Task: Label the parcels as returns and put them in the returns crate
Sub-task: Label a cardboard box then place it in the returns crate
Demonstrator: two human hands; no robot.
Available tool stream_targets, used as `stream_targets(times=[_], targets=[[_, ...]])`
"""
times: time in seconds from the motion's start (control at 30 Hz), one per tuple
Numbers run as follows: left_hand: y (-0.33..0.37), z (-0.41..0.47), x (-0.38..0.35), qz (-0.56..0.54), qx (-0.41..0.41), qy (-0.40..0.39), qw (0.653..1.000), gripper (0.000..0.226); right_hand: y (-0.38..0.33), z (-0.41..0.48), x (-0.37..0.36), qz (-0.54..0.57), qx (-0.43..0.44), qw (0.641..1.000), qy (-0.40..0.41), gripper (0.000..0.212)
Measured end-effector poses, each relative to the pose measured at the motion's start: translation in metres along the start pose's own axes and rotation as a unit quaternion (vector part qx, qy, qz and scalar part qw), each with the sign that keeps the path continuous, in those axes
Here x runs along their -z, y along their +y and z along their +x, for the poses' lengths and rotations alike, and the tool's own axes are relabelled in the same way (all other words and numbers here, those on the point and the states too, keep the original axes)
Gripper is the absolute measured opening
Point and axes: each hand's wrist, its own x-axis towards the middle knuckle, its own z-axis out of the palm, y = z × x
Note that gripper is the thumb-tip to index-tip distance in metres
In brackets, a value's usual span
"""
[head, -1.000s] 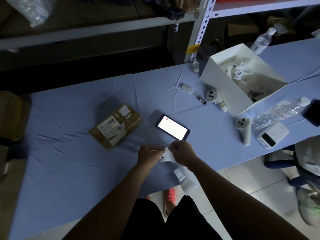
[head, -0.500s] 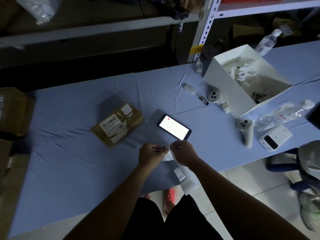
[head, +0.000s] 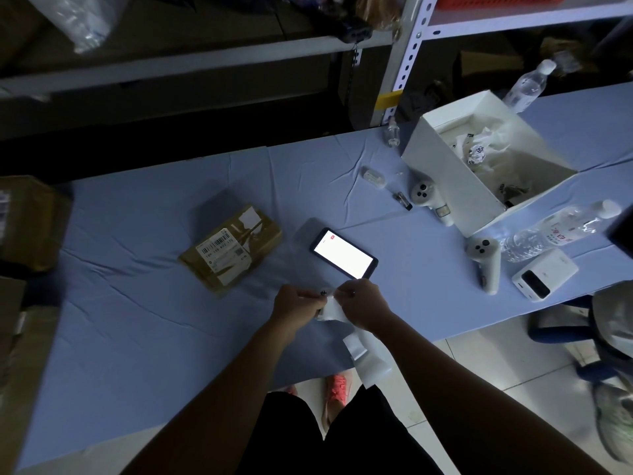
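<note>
We are pinching the white label strip (head: 331,310) between the left hand (head: 295,307) and the right hand (head: 363,305), both grips closed on it, at lower centre. The parcel (head: 232,245) is lying on the surface (head: 137,320) up-left of them, long axis running lower-left to upper-right; the left hand is nearer.

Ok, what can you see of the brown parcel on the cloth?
The brown parcel looks like a flat cardboard box wrapped in tape. A white barcode label sits on its top, with a smaller white patch near the far corner. It lies flat and askew on the blue cloth, left of the lit phone. Only the cloth touches it.
</note>
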Motion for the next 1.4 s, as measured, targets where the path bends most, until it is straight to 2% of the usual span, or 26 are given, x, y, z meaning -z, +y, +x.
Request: stream_targets(times=[0.17,0.3,0.67,0.77,0.87,0.97,1.1,1.23,1.4], targets=[[-0.008,0.001,-0.002,0.039,-0.034,-0.007,0.999,0.02,-0.007,0.003,0.008,-0.014,-0.002,0.999,-0.047,0.039],[-0.012,0.0,-0.003,0.045,-0.034,0.008,0.998,0.024,-0.005,0.004,0.007,0.033,-0.023,0.998,-0.046,0.031],[-0.008,-0.005,-0.003,0.123,-0.026,0.019,0.992,0.021,-0.001,0.004,0.002,-0.007,-0.013,0.999,-0.039,0.027],[-0.005,-0.007,-0.002,0.172,-0.062,0.044,0.982,0.014,-0.003,0.006,0.001,-0.01,-0.021,0.999,-0.03,0.029],[-0.001,-0.004,0.004,0.176,-0.084,0.065,0.979,0.017,-0.004,0.006,-0.002,0.013,-0.047,0.999,-0.01,0.038],[0.003,-0.002,0.017,0.178,-0.11,0.111,0.972,0.013,-0.005,0.006,-0.007,0.016,-0.063,0.998,0.0,0.036],[0.01,0.001,0.036,0.126,-0.15,0.149,0.969,0.014,-0.005,0.007,-0.016,0.02,-0.076,0.997,0.005,0.024],[0.027,-0.006,0.061,-0.039,-0.168,0.139,0.975,0.006,-0.006,0.007,-0.027,0.067,-0.095,0.992,0.044,0.019],[0.047,-0.017,0.08,-0.163,-0.181,0.13,0.961,0.008,-0.015,0.016,-0.033,0.111,-0.128,0.98,0.107,0.015]])
